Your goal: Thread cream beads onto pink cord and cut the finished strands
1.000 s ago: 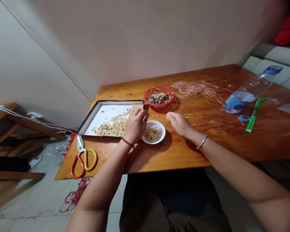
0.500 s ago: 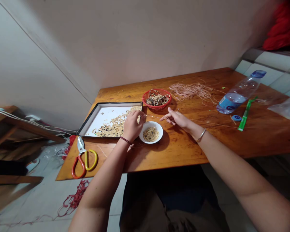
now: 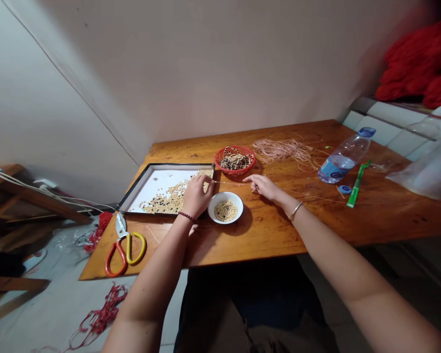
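Pinches thin pale beaded cord [image 3: 228,183] in left hand [image 3: 197,196] beside shallow black-rimmed white tray [image 3: 143,191], runs it behind round white bowl [image 3: 226,196] toward finger-extended right hand [image 3: 265,187], can't tell whether gripped there.

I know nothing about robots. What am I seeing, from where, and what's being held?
There is no machine here, just a person working bare-handed. One camera, worn on the head, looks forward and down. The left hand appears to pinch a thin string, which runs across to the right hand; whether that one grips it is hard to tell. On the wooden table stand a white bowl and a shallow tray, both holding loose beads, and a red basket of strung beads. Scissors are at the left, pink cord and a plastic bottle towards the right.
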The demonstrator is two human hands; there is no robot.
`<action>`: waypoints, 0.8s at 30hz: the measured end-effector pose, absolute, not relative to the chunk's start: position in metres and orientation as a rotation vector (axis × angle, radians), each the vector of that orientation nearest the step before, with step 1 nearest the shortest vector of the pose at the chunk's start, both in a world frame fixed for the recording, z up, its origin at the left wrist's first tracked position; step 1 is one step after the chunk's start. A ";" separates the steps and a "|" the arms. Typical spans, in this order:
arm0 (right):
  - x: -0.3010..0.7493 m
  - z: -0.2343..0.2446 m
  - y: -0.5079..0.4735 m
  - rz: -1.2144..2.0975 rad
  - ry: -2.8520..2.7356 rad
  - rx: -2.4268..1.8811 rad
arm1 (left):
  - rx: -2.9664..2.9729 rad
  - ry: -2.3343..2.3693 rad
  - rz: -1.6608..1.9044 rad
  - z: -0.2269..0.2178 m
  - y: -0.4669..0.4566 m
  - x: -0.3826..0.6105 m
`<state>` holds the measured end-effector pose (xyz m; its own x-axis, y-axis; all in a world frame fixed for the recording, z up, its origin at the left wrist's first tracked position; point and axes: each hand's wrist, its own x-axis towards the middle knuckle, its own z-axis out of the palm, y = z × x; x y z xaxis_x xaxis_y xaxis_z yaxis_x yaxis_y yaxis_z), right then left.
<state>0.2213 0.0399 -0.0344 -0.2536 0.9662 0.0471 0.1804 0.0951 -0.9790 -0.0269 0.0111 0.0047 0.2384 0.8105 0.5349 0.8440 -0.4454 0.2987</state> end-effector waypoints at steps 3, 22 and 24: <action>0.221 -0.036 0.043 1.217 -1.488 -1.166 | -2.418 -1.634 -0.996 0.005 0.012 -0.028; 0.225 -0.002 -0.016 1.044 -2.059 -0.970 | -2.296 -1.854 -0.879 0.012 -0.117 -0.036; 0.226 -0.004 -0.029 1.039 -2.079 -0.955 | -2.302 -1.933 -0.870 0.001 -0.137 -0.034</action>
<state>0.2263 -0.0289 -0.0042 -0.5474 0.8120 0.2023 0.3255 0.4293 -0.8425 -0.0336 -0.1373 0.0010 0.0824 0.9052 0.4169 0.9123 -0.2369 0.3341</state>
